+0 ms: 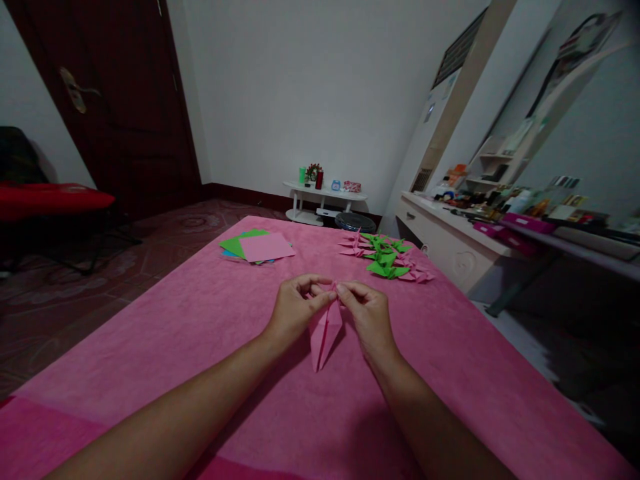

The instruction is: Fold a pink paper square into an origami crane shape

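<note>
A partly folded pink origami paper [325, 333] hangs between my hands, its long pointed end toward me and a slit down its middle. My left hand [300, 303] pinches the upper part between thumb and fingers. My right hand [365, 305] pinches the far tip, close to the left thumb. The fingers cover most of that far end. Beyond my right hand lies a group of folded paper cranes, with green cranes [385, 257] and pink cranes [415, 268] crowded together. Past my left hand rests a stack of square paper sheets [267, 247], pink on top, green and blue below.
A pink cloth [200, 340] covers the table. To the right stands a dresser [450, 233] crowded with bottles and boxes. By the far wall is a low white shelf [325, 193] with small items. A red chair [50, 197] and a dark door [115, 100] are left.
</note>
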The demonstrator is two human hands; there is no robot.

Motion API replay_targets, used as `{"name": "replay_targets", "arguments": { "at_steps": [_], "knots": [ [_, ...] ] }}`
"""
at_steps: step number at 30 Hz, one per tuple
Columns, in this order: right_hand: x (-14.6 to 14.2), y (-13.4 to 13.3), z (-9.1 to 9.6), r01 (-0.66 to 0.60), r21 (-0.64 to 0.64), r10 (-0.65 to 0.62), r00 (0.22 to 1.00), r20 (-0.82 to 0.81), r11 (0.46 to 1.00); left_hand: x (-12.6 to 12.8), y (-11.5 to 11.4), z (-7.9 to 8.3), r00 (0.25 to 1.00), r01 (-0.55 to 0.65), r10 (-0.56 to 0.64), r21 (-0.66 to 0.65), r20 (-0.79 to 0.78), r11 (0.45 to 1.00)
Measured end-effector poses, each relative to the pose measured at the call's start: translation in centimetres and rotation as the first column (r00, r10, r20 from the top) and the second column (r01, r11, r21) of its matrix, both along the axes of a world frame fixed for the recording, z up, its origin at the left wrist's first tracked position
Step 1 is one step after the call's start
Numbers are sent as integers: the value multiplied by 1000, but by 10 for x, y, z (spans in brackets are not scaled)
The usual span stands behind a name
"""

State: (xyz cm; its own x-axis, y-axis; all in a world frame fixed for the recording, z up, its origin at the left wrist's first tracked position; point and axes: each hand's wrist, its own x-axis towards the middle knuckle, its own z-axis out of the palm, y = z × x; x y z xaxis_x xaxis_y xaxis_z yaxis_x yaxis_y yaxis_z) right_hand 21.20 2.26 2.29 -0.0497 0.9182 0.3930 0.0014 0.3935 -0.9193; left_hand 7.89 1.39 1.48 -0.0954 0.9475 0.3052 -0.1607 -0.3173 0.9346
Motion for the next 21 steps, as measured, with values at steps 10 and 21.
{"name": "replay_targets", "arguments": {
  "at_steps": [10,21],
  "knots": [
    [-3,-4,6,116,157,-132,987,96,981,-1,0,-2,999,-29,30,45,-22,999],
    [-6,-7,9,78,24,-78,997,19,997,2,-2,-6,991,-80,90,95,-100,992]
  ]
}}
